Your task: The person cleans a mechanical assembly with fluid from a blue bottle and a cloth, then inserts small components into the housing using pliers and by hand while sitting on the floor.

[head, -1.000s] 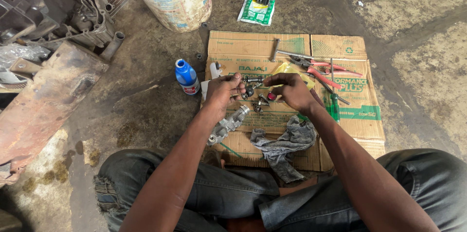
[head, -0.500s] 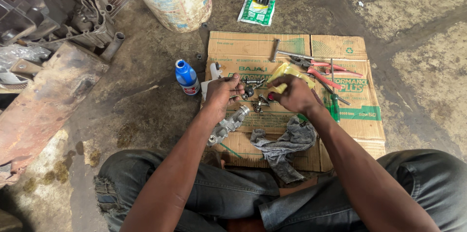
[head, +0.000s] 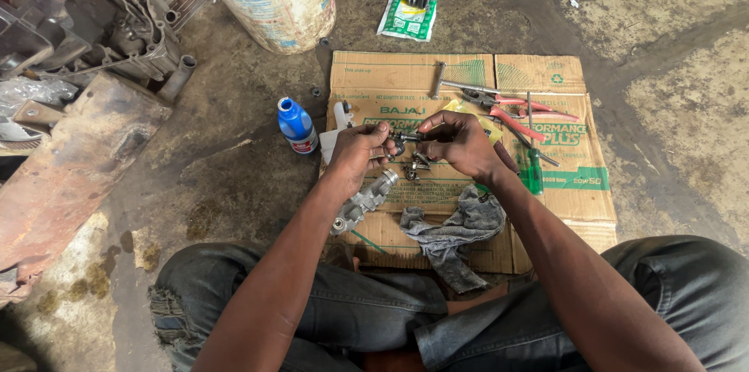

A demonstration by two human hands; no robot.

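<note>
While I sat cross-legged on the floor, my left hand (head: pixel 359 149) and my right hand (head: pixel 462 142) met above the flattened cardboard (head: pixel 406 75). Both were pinched shut on a small dark metal part (head: pixel 404 138), held between their fingertips just over the sheet. A few more small metal bits (head: pixel 413 170) lay right under it. A grey metal casting (head: pixel 363 202) rested below my left wrist, a grey rag (head: pixel 456 227) beside it. A blue bottle (head: pixel 296 126) stood left of the cardboard, and red pliers (head: pixel 511 118) lay to the right.
</note>
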